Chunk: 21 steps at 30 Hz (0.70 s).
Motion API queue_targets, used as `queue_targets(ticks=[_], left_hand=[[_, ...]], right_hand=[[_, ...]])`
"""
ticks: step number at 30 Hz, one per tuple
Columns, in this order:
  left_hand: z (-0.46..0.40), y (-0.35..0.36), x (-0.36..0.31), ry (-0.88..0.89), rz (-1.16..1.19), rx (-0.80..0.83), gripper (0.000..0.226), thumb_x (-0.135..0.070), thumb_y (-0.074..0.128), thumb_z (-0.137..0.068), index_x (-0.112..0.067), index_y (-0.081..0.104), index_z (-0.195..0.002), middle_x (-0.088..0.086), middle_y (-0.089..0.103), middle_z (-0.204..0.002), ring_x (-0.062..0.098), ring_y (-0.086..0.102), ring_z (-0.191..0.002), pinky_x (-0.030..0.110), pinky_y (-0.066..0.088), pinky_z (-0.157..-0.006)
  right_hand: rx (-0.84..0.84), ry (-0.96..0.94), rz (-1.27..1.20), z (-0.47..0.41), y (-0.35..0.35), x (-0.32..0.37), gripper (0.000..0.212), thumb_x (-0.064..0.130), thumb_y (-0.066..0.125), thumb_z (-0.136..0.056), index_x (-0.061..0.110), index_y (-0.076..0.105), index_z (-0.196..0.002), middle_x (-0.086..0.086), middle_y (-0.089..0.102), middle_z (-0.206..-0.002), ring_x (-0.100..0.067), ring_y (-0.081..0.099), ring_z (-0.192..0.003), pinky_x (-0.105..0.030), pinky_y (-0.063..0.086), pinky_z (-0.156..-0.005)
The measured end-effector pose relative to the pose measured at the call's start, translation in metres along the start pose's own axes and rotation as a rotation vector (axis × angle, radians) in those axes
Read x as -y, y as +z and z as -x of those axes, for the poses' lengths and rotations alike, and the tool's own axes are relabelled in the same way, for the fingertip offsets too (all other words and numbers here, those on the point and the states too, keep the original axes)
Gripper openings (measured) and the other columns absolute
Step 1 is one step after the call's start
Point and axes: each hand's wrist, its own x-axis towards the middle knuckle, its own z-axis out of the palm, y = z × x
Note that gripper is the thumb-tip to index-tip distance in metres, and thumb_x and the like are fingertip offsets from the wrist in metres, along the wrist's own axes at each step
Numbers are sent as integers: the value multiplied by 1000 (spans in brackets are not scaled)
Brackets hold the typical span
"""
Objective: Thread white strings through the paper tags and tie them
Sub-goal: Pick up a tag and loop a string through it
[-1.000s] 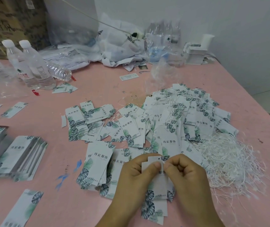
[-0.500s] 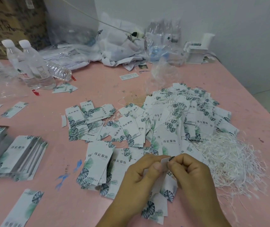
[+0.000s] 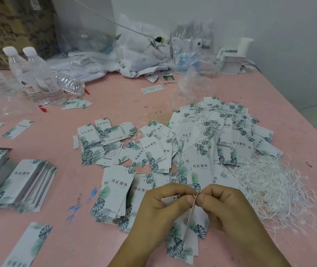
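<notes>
Head view: nearer the person than the big pile of finished tags (image 3: 217, 135), with the loose white strings (image 3: 269, 187) to its right, both hands meet. The left hand (image 3: 161, 207) and right hand (image 3: 225, 205) pinch one paper tag (image 3: 187, 226) at its top, edge-on, long axis running toward the person. Any string between the fingertips is hidden; the hole is indistinct.

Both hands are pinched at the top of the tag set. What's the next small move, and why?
Probably draw the string through. The left hand holds the tags by their punched corner and the right hand pinches right at that spot; no loop or knot shows yet.
</notes>
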Motion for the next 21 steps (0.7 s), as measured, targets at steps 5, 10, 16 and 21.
queue_targets(ticks=[5,10,16,21], left_hand=[[0,0,1,79,-78,-41,13,-33,73,-79,-23,79,-85,3,76,-86,16,70,-84,24,53,-77],[-1,-2,2,-21,78,-195,21,-36,77,-72,-19,78,-85,3,75,-80,12,67,-71,21,52,-65],[-9,-4,-5,-147,472,-379,5,-15,75,-71,-14,77,-74,22,74,-80,26,73,-68,32,59,-59],[-12,-5,-8,-261,647,-397,3,-16,74,-70,-17,77,-69,18,73,-78,25,72,-66,32,59,-54]], right_hand=[[44,50,-56,-3,-2,-5,35,45,75,-58,12,70,-68,-4,38,-50,-11,28,-40,-20,25,-41],[167,203,-517,-8,-4,-9,13,12,73,-75,4,73,-85,-5,45,-53,-6,28,-35,-17,28,-33],[172,404,-990,-16,-15,-5,35,-3,89,-48,3,72,-78,-1,42,-54,-3,25,-36,-16,26,-27],[161,389,-1209,-17,-16,-6,42,-6,91,-49,4,70,-83,-1,46,-62,-3,20,-45,-15,23,-28]])
